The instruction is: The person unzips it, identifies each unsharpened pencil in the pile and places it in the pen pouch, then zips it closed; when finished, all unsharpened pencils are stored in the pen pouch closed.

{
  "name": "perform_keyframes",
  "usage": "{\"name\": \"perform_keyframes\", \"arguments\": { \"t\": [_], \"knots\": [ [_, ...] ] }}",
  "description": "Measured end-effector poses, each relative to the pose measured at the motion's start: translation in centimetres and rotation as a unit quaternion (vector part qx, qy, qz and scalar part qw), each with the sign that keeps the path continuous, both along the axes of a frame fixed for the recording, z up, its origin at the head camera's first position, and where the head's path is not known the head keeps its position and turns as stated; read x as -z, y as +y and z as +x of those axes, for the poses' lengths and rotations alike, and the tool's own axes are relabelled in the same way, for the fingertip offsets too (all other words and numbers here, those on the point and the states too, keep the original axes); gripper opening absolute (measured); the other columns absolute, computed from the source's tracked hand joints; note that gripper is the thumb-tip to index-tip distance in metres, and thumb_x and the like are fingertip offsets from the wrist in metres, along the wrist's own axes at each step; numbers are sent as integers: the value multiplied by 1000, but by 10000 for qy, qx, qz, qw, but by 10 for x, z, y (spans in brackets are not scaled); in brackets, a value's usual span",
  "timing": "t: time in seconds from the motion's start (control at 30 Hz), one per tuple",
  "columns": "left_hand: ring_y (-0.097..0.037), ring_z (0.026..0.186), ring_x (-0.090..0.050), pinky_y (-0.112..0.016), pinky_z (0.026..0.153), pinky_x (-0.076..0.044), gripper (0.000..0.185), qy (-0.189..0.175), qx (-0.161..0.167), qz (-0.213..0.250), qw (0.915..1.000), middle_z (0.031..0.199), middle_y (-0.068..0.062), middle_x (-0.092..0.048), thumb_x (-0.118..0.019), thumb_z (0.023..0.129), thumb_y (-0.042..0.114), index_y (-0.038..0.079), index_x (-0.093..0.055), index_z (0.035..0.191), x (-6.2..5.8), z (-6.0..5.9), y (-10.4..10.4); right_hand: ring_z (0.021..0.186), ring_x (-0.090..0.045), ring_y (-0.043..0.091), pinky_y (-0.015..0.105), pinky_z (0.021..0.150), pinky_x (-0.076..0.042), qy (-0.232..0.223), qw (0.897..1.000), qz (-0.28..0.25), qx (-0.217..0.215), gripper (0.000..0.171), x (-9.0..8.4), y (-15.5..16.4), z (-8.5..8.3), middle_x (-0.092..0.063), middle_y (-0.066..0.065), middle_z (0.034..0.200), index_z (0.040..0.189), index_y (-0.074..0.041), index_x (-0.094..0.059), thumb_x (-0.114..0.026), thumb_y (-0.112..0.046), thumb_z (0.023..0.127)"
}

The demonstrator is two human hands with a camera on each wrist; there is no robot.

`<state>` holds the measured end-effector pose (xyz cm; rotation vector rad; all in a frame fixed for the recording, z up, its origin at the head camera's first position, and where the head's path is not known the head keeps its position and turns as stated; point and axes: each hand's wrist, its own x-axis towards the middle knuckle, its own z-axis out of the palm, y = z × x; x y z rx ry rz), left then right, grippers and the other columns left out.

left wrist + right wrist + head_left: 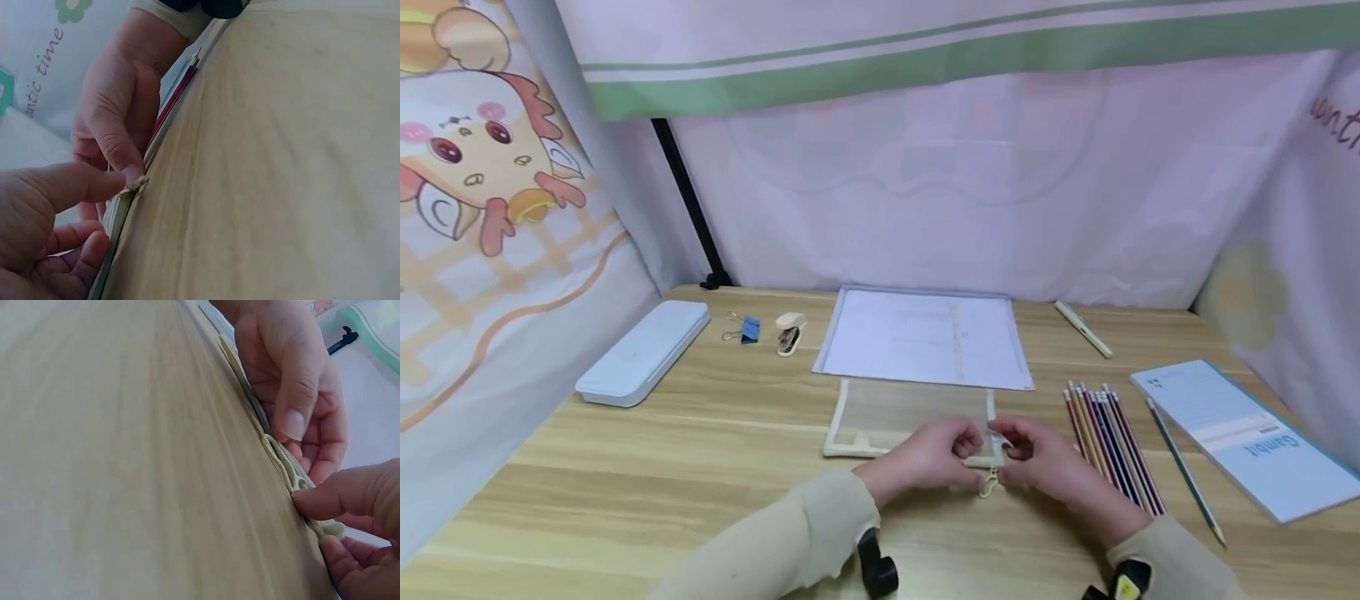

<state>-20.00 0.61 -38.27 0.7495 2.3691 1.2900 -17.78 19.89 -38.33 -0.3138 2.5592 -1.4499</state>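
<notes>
A mesh zipper pouch [880, 412] with cream edging lies flat on the table before me. At its front right corner hangs a cream zipper pull [988, 483], seen close up as a loop in the right wrist view. My right hand [1048, 462] pinches that corner between thumb and fingers. From the other side my left hand [936, 454] holds the pouch's front edge near the same corner, its fingers curled. Both thumbs meet close to the zipper's end in the left wrist view. The fingers partly cover the corner.
Several pencils [1112, 446] lie right of my right hand, with a single pencil [1183, 471] and a blue notebook [1251, 442] beyond. Behind the pouch is a document folder [925, 337]; a pen [1082, 329] lies back right. Stapler [790, 333], binder clip [749, 328] and pale case [643, 354] are left.
</notes>
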Motion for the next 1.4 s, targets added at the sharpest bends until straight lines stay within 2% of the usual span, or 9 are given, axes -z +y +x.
{"name": "perform_keyframes", "arguments": {
  "t": [0.17,0.37,0.53,0.67,0.97,1.27,1.4],
  "knots": [
    [-6,77,-51,-17,72,-44,36,-261,44,6,9996,84,3,-56,-82,65,10,7,-59,92,-4,-3,1,92,-52,21,27,75,-45,32,9983,344,473,55,1,-3,0,-53,16,119,121,-1,-56,-73,1,68],
    [-6,73,-51,-17,67,-45,34,-295,129,-56,9995,81,3,-57,-81,66,8,8,-60,92,-3,-10,5,97,-53,21,28,78,-45,-113,9952,469,853,52,1,-5,1,-54,13,119,120,-5,-58,-74,-8,71],
    [-6,66,-51,-18,60,-45,27,-180,32,-88,9998,73,4,-56,-78,65,3,9,-61,86,-1,-16,7,100,-53,23,30,81,-45,-147,9958,347,833,52,1,-5,1,-55,14,117,120,-2,-58,-75,-10,71],
    [-5,64,-51,-18,58,-44,21,-164,23,-23,9999,71,3,-57,-73,67,0,9,-63,83,1,-18,7,102,-53,24,33,83,-45,-174,9964,294,775,52,0,-5,0,-54,14,118,120,-1,-58,-75,-12,72],
    [-5,61,-52,-17,54,-44,17,-327,-11,487,9983,72,1,-62,-63,71,-4,5,-67,86,6,-21,3,106,-52,25,39,88,-45,-198,9972,181,703,50,-1,-4,-1,-54,15,121,120,-1,-58,-74,-13,74],
    [-4,65,-54,-16,60,-46,17,-64,-44,443,9990,74,1,-63,-62,75,-5,1,-67,90,5,-20,2,100,-53,23,30,80,-45,-181,9965,182,793,50,-1,-6,1,-56,14,115,120,1,-58,-74,-8,73],
    [-5,63,-54,-17,56,-47,18,-50,-104,431,9990,72,0,-62,-61,75,-8,0,-66,90,1,-16,3,100,-52,24,33,81,-46,-298,9962,213,794,50,-1,-7,0,-54,15,116,121,0,-58,-72,-4,73]
  ]
}}
